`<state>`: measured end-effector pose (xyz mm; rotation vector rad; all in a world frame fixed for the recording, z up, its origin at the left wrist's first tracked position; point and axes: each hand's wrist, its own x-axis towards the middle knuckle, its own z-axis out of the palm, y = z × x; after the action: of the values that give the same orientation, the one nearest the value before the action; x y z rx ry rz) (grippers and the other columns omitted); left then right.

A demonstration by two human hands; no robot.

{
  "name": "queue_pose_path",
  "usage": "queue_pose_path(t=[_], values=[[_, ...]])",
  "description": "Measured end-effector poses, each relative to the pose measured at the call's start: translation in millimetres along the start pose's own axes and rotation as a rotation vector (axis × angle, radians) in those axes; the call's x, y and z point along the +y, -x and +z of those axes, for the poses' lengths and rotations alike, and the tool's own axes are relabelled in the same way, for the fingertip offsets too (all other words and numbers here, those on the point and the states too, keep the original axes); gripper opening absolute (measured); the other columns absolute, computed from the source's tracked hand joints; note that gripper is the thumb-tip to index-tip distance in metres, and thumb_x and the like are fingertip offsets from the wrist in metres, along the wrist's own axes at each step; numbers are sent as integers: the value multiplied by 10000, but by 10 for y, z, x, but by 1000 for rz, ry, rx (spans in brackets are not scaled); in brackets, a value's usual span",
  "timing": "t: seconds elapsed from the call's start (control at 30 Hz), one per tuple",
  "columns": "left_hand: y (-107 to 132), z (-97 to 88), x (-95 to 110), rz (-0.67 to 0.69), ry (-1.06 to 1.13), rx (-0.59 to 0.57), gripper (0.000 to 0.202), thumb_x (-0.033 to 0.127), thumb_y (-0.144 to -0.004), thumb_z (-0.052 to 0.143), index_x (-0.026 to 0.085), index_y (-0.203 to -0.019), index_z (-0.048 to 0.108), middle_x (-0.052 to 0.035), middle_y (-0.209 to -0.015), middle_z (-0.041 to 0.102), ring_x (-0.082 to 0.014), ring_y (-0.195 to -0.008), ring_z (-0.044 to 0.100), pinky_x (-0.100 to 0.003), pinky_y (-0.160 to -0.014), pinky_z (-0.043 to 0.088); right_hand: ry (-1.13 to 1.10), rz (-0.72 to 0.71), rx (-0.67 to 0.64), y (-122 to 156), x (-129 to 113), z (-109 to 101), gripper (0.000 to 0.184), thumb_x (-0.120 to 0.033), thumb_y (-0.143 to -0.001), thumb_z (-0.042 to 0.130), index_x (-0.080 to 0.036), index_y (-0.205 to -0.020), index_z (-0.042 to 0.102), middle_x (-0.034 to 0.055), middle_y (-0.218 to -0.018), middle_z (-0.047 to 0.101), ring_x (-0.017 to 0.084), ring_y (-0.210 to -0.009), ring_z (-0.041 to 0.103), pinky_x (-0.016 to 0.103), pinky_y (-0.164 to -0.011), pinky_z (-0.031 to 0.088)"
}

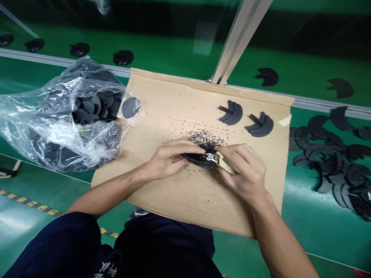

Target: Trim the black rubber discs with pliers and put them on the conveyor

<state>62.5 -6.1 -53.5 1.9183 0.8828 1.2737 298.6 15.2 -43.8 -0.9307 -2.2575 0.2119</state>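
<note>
Between thumb and fingers, my left hand grips a flat, round black plastic part by its left edge. My right hand is closed around the pale-handled cutting pliers, whose metal jaws meet the right side of that part. What exactly sits between the jaws is too small to tell. Small black clippings lie heaped and scattered on the cardboard sheet just beyond my hands. Two black fan-shaped parts with stems rest on the cardboard beyond my right hand.
At left a clear plastic bag holds many black discs; a single disc lies at its mouth. A pile of curved black parts covers the green table at right. A metal frame post rises behind the cardboard.
</note>
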Motion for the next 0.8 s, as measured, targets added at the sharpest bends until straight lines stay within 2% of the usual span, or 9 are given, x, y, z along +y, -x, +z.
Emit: queue_pose_path(t=[0.1, 0.3, 0.5, 0.57, 0.73, 0.8], values=[[-1, -4, -2, 8, -8, -10, 427, -26, -834, 581, 202, -1169, 713, -56, -1070, 764, -134, -995, 709, -277, -881, 603, 89, -17, -2, 5, -9, 3, 247, -165, -919, 592, -207, -1142, 690, 51, -847, 701, 175, -741, 590, 325, -657, 429], [2, -1, 11, 12, -20, -16, 389, -2, -859, 602, 192, -1177, 715, -72, -1067, 763, -133, -985, 713, -264, -870, 606, 290, -87, 66, -30, -56, -29, 119, -167, -922, 632, -182, -1010, 711, 31, -739, 696, 143, -672, 533, 305, -621, 364], [22, 28, 16, 18, -12, -19, 356, 27, -885, 597, 194, -1178, 713, -77, -1062, 771, -133, -983, 727, -253, -864, 611, 356, -98, 59, -8, -99, -68, 132, -129, -911, 620, -202, -952, 722, 16, -681, 677, 132, -605, 499, 310, -589, 327], [21, 31, 10, 14, -9, -21, 349, 31, -882, 602, 187, -1175, 712, -80, -1057, 772, -134, -984, 726, -252, -867, 608, 305, -56, 49, 8, -102, -55, 124, -139, -911, 620, -202, -946, 722, 10, -655, 660, 132, -591, 510, 305, -580, 341], [8, 15, 11, 5, -40, -19, 332, 44, -876, 600, 192, -1155, 705, -67, -1038, 760, -142, -974, 711, -278, -870, 595, -219, 123, -6, 1, -97, 14, 118, -136, -926, 587, -179, -949, 695, 29, -753, 682, 123, -653, 619, 249, -603, 450], [16, 16, 30, -28, -45, -22, 295, 84, -883, 621, 188, -1148, 698, -66, -1039, 749, -145, -973, 701, -284, -880, 584, -290, 168, 6, -6, -81, 34, 110, -143, -925, 589, -179, -958, 687, 30, -777, 681, 125, -665, 620, 242, -593, 446]])
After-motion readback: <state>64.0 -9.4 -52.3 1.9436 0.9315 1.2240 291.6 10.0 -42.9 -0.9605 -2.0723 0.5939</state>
